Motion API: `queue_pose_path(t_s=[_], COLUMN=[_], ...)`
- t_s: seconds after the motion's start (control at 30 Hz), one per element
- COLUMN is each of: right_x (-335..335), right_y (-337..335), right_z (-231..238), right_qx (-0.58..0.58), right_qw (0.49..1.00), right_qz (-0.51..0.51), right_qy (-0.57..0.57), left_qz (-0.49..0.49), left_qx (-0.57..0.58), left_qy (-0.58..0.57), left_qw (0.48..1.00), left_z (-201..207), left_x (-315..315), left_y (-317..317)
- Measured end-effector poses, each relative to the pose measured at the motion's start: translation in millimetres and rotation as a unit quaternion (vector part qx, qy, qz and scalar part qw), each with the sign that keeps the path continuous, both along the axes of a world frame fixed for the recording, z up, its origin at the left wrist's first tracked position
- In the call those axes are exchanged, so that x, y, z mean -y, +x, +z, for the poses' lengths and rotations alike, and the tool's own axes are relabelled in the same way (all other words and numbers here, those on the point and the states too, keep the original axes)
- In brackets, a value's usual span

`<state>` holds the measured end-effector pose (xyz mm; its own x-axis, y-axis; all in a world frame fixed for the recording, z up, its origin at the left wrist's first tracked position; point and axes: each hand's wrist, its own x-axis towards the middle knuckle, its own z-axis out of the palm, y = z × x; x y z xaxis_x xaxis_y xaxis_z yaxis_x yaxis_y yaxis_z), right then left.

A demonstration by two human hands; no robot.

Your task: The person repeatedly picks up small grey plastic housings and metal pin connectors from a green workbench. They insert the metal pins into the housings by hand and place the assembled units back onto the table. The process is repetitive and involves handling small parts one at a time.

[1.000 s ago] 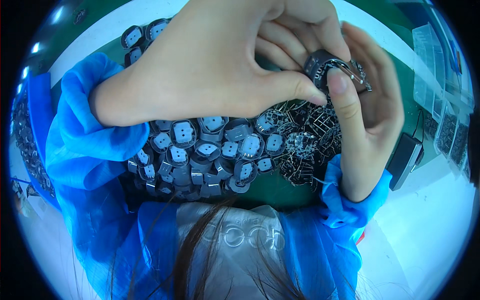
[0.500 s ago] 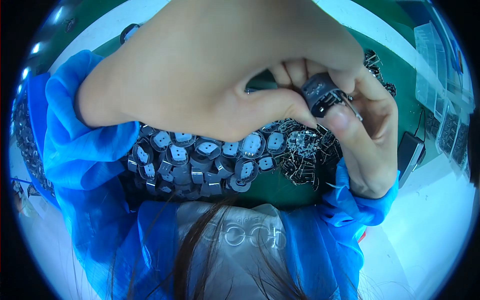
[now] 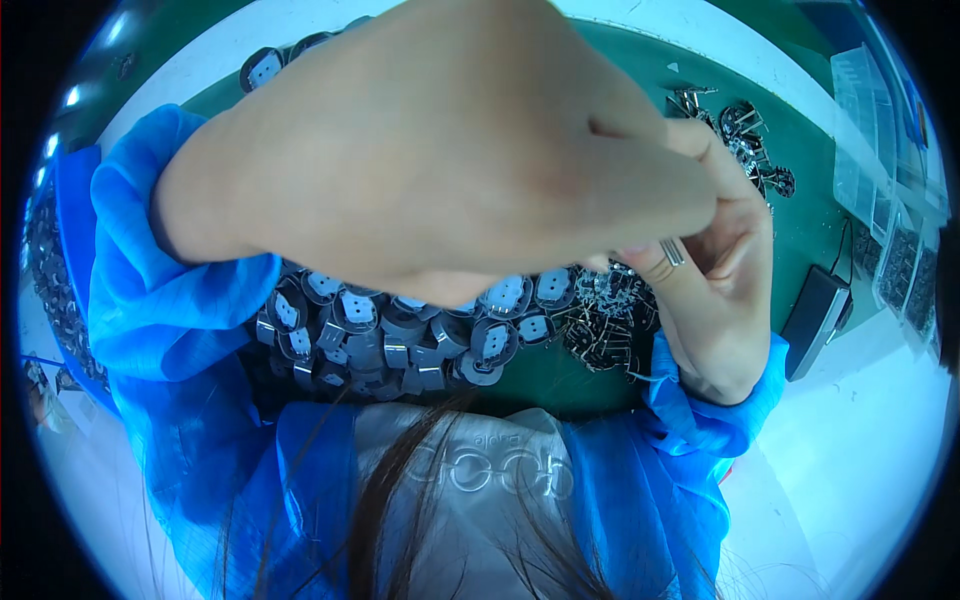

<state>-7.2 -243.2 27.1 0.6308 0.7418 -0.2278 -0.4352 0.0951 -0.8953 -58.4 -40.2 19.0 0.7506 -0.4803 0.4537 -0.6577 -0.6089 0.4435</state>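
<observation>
We see a small pronged metal piece raised over the bench, between two hands. Its parallel silver prongs slant, their long axis running mostly from the far edge toward the near edge, lower ends pointing nearward and slightly right; the rest is hidden. The left hand shows us only its back, so we cannot tell what its fingers grip. The right hand has curled fingers and a bent thumb just against the prongs; its tips are covered, so we cannot tell how they close.

Below, on a green mat, dark housings with pale blue faces crowd the near edge left of centre. Beside them lies a tangle of metal parts; more metal parts sit toward the far right corner. A black box rests by the right edge, near clear compartment boxes. We find a blue bin at the left edge, a white strip along the far edge, and bright lights at upper left.
</observation>
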Motion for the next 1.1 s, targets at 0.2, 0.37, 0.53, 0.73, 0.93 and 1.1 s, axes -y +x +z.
queue_pose_path(t_s=[0.2,0.37,0.53,0.73,0.93,1.1], right_x=[-5.1,2.3,7.4,-0.2,-7.4,4.2], right_y=[-2.9,9.2,24.2,12.9,11.6,11.3], right_z=[-6.5,-14.5,-8.5,-18.9,-12.8,-10.4], right_qx=[0.051,0.282,0.547,0.638,0.577,0.38], right_qw=[0.999,0.946,0.768,0.694,0.772,0.896], right_qz=[-0.002,-0.086,-0.028,-0.013,-0.082,-0.146], right_qy=[0.016,-0.137,-0.332,-0.334,-0.253,-0.178], left_qz=[0.061,-0.048,0.166,0.313,0.086,-0.075], left_qx=[0.006,-0.099,0.079,-0.098,-0.048,-0.288], left_qy=[-0.016,-0.017,0.151,0.217,0.198,0.022], left_qw=[0.998,0.994,0.971,0.92,0.975,0.954], left_z=[-7.9,-0.5,-32.5,-38.4,12.9,-5.0], left_x=[2.8,-23.5,-107.9,-125.0,-60.8,-14.9], left_y=[-11.6,37.1,69.6,66.1,33.8,9.0])
